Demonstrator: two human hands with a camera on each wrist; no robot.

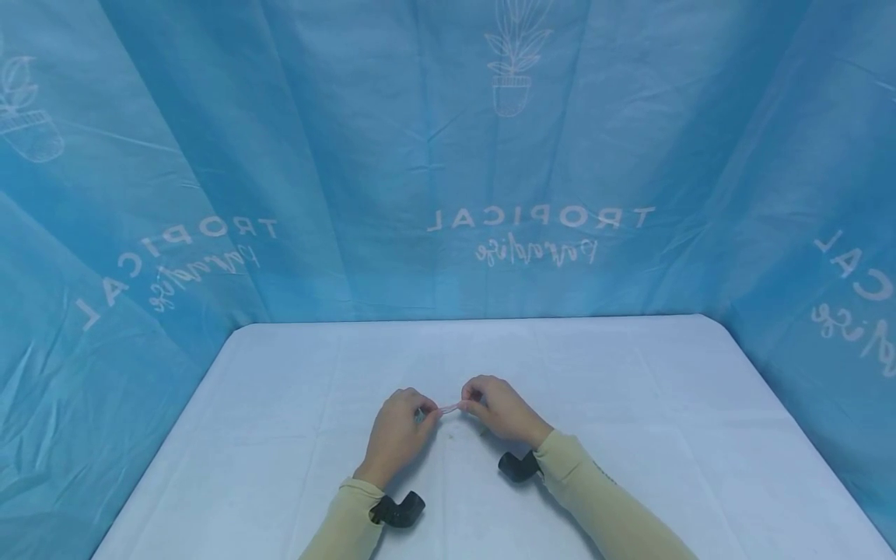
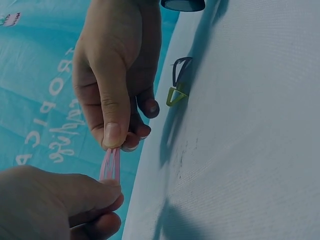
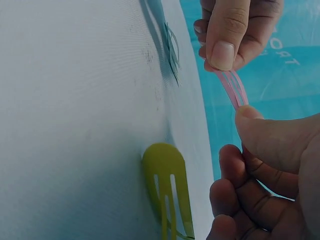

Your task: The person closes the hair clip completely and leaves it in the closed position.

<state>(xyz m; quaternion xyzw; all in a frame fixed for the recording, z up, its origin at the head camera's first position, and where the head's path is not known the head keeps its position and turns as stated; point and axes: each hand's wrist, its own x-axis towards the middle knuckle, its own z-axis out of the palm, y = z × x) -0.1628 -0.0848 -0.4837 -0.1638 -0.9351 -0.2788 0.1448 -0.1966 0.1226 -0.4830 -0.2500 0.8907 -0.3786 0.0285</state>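
Observation:
A pink snap hair clip point(image 3: 233, 89) with long slots is stretched between my two hands above the table. My left hand point(image 1: 397, 435) pinches one end of it between thumb and fingertips. The other end is pinched by my right hand point(image 1: 505, 411). Both wrist views show the clip's slotted middle, while its ends are hidden under the thumbs. On the cloth beside my right hand lies a yellow-green snap hair clip point(image 3: 164, 156). Beyond it, in the left wrist view, is a dark hair clip point(image 2: 181, 71). A teal hair clip point(image 3: 172, 55) lies near my left hand.
A white cloth covers the table point(image 1: 336, 358). Blue printed curtains point(image 1: 364, 171) hang behind it and at both sides. Dark wrist cameras point(image 1: 399, 511) stick out inward from both sleeves.

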